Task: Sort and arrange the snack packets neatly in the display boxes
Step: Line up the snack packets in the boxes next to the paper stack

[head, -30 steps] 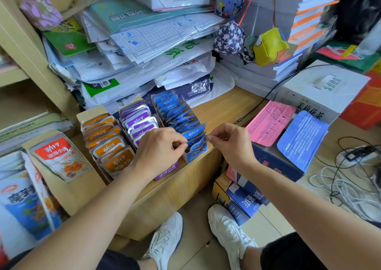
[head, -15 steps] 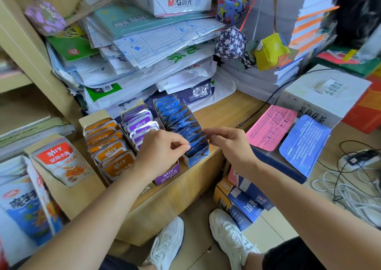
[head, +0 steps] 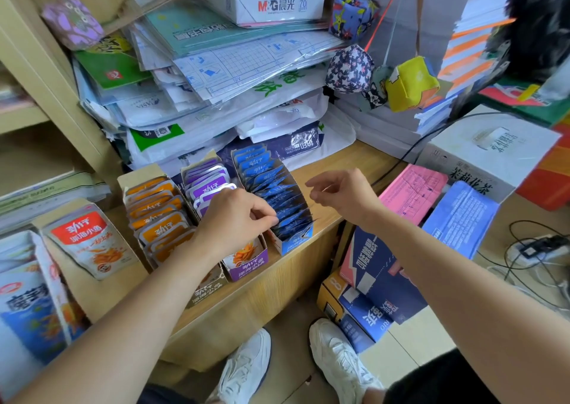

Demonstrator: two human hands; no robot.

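Pinching glossy blue packets [head: 277, 194], left hand [head: 234, 221], right hand [head: 342, 194] loosely curled, cardboard box [head: 294, 243]

- Your single head camera looks forward and steeply down, close above the pale wooden counter [head: 367, 160] at frame centre.
- Your white trainers [head: 339, 366] sit at bottom centre.

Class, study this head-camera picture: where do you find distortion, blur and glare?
Head view: wide-angle lens tilts the shelf upright at the left edge; the right hand is slightly blurred, while the left hand and blue packets are sharp; soft sheen on the plastic-wrapped papers; lighting even, shadows faint.
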